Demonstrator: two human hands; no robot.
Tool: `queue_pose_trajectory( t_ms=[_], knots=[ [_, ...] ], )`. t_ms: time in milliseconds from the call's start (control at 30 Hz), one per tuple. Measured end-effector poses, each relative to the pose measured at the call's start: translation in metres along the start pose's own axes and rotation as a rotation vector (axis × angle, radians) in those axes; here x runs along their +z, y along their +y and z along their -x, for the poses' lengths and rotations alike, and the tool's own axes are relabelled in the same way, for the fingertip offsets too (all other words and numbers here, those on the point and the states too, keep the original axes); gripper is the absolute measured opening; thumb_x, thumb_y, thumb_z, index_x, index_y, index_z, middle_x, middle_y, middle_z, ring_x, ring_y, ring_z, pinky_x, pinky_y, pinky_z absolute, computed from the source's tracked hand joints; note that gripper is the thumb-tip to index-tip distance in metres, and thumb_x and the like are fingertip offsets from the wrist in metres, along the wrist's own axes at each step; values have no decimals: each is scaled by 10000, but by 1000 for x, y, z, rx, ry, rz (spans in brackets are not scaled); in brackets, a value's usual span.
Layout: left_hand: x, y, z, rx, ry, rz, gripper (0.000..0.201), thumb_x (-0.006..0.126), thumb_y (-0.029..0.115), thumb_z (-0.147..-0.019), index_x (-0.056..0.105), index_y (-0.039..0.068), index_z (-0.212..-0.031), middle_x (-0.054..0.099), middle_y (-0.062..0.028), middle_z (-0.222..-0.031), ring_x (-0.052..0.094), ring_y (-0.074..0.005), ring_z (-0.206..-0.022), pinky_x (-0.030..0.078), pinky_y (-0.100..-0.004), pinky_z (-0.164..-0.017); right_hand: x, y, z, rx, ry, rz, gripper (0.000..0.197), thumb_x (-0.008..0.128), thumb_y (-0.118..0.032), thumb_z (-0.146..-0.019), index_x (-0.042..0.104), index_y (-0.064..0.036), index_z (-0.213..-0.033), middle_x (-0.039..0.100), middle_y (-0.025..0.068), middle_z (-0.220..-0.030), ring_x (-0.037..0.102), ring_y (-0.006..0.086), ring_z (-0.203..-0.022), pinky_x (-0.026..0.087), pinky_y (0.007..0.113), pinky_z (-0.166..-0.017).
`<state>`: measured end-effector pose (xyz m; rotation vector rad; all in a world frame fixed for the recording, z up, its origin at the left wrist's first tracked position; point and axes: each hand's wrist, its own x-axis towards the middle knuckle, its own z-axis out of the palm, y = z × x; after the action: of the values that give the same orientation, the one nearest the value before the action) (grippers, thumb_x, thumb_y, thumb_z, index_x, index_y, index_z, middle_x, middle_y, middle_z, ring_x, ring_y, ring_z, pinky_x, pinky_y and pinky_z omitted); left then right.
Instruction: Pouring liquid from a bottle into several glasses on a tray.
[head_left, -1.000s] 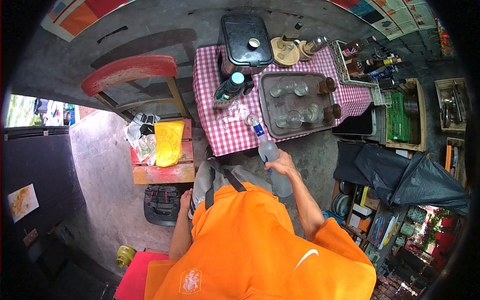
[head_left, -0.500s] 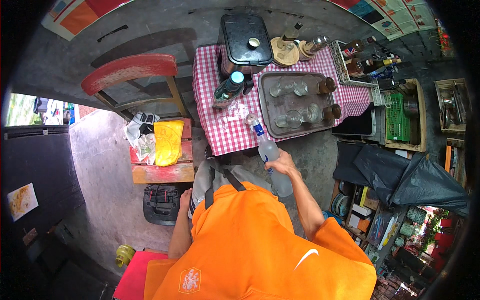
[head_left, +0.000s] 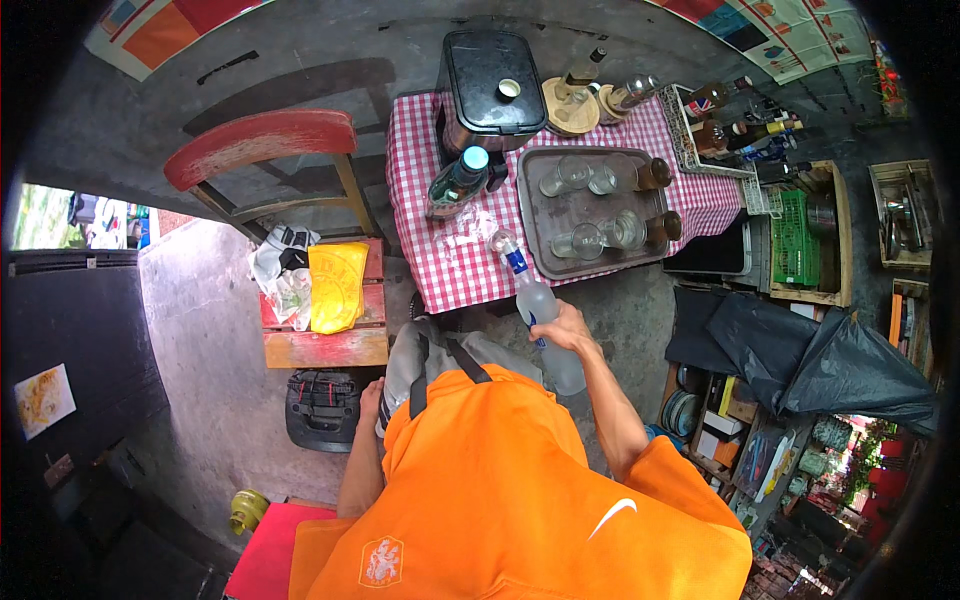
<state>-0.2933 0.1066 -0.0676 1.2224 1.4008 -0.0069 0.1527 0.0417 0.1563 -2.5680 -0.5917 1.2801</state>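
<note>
A frosted glass bottle with a blue label and blue neck is tilted in front of my body. My right hand is closed around its middle. The neck points away from me, over the near edge of the table with a red-and-white checked cloth. Beside my left thigh hangs my left hand, its fingers mostly hidden. On the cloth stand a dark bottle with a light blue cap and a brown tray with several clear glasses and brown glasses.
A black lidded bin stands at the table's back. Bottles on wooden stands and a bottle-filled white rack are right of it. To the left is a red wooden chair with a yellow bag. A black bag lies below.
Almost nothing differs. My right hand still grips the bottle in nearly the same spot, and the left arm has stayed by my thigh.
</note>
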Motion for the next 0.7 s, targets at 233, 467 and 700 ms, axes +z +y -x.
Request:
queue_pose_trajectory(
  t_ms=[233, 467, 700],
  knots=[
    [3, -10, -5, -32, 2, 26, 470, 473, 448, -899, 612, 29, -1058, 635, -189, -997, 592, -295, -988, 429, -347, -853, -5, -7, 5, 1, -36, 24, 665, 756, -290, -476, 601, -38, -1070, 637, 164, -1038, 601, 297, -994, 464, 354, -879],
    [5, -32, -12, -10, -24, 140, 485, 470, 465, -896, 617, 34, -1061, 635, -182, -1016, 585, -295, -1009, 423, -349, -867, -3, -7, 4, 4, -47, 13, 674, 756, -293, -475, 594, -39, -1078, 629, 169, -1048, 595, 300, -1003, 462, 361, -882],
    [7, -40, -19, -21, -8, 37, 491, 467, 473, -892, 615, 39, -1068, 631, -187, -1026, 575, -316, -1030, 419, -362, -876, -5, -4, 3, 7, -64, 27, 674, 751, -296, -478, 592, -39, -1080, 630, 169, -1049, 596, 301, -1001, 464, 362, -882]
  ],
)
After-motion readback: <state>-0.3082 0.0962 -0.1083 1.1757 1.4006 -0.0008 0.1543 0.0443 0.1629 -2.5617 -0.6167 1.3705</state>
